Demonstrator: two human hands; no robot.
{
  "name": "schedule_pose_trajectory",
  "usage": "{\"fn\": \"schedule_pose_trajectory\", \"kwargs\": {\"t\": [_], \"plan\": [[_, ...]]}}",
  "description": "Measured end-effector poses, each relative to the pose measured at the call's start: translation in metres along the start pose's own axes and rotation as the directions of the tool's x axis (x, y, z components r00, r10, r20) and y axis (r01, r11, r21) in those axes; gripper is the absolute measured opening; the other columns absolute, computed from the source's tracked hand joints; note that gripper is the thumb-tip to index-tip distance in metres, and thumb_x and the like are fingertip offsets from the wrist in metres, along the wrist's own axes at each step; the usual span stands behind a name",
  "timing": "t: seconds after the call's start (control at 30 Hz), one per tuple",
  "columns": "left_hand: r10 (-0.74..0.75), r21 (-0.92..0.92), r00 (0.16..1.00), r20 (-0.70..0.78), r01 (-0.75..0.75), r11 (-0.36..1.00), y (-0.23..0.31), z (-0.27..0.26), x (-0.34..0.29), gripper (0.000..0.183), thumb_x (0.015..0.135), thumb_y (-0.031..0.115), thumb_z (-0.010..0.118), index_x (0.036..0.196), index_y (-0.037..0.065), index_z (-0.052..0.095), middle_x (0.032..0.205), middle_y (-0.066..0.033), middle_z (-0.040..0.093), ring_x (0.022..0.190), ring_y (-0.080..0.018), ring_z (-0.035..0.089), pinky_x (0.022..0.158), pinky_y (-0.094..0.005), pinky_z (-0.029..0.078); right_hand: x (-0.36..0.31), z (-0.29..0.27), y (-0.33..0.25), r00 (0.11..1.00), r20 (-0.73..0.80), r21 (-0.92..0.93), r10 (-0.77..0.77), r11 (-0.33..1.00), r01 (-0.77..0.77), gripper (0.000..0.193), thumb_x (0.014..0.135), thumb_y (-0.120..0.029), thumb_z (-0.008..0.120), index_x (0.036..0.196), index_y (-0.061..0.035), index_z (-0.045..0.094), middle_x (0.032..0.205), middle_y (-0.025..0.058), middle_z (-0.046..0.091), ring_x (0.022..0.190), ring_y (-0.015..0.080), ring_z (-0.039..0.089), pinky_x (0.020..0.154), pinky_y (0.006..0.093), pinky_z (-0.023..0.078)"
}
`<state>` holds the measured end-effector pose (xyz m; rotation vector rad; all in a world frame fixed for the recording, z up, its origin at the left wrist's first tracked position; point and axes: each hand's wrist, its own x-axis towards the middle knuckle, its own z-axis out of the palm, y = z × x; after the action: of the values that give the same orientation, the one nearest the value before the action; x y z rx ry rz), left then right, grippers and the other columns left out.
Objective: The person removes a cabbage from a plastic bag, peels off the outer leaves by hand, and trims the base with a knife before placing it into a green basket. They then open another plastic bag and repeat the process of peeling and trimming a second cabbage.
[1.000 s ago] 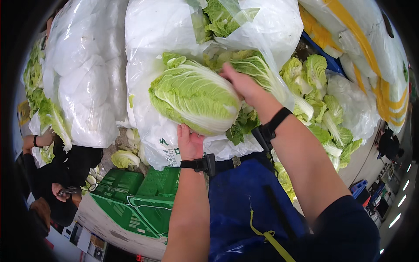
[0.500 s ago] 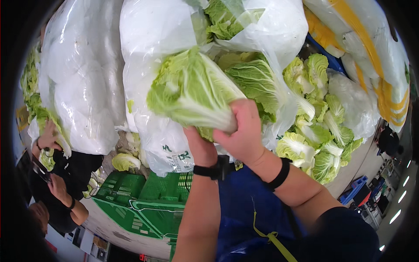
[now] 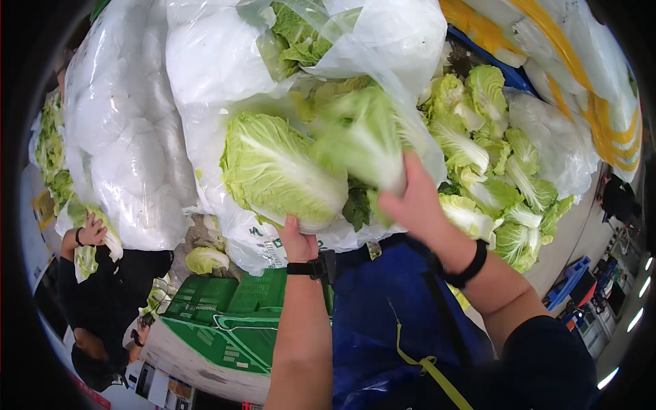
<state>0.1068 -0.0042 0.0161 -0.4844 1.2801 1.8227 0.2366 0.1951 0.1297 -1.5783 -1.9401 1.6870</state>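
A pale green napa cabbage lies tilted over the opened clear plastic bag, its white base toward me. My left hand grips it at the base, thumb up; the other fingers are hidden beneath. My right hand is closed on the white end of a loose cabbage leaf, blurred by motion, just right of the cabbage. More cabbage shows through the bag's opening behind them.
Loose cabbage leaves are heaped at the right. Green crates stand at the lower left. A filled white bag bulges at the left, where a co-worker handles cabbage. Yellow-taped bags lie at the far right.
The outer leaf has come away from the cabbage and moved right and up with my right hand. My left hand still holds the cabbage. The co-worker's one hand has dropped lower.
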Motion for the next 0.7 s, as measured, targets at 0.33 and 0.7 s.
{"fn": "schedule_pose_trajectory", "kwargs": {"t": [0.33,0.7], "plan": [[-0.004,0.028,0.997,0.074,0.002,1.0,0.017,0.024,-0.013,0.075,0.081,0.017,0.065,0.141,0.014,0.021,0.136,-0.0095,0.038,0.123,-0.0269,0.042,0.101,-0.0449,0.039,0.059,0.091,-0.022,0.931,0.082,-0.287,-0.357,0.886,0.365,0.062,0.06,-0.032,0.076,0.109,0.0002,0.058,0.095,0.0183,0.06,0.09,0.0338,0.059,0.083,0.0394,0.047],[0.023,-0.251,0.992,0.126,0.01,0.968,0.022,0.013,-0.025,0.065,0.091,0.034,0.054,0.142,0.009,0.022,0.137,-0.018,0.037,0.12,-0.0331,0.046,0.097,-0.0491,0.045,-0.032,0.042,-0.002,0.628,0.403,0.181,-0.666,0.73,0.659,0.024,0.064,-0.019,0.07,0.081,-0.0095,0.057,0.075,0.0097,0.054,0.07,0.0347,0.052,0.063,0.0423,0.042]]}}
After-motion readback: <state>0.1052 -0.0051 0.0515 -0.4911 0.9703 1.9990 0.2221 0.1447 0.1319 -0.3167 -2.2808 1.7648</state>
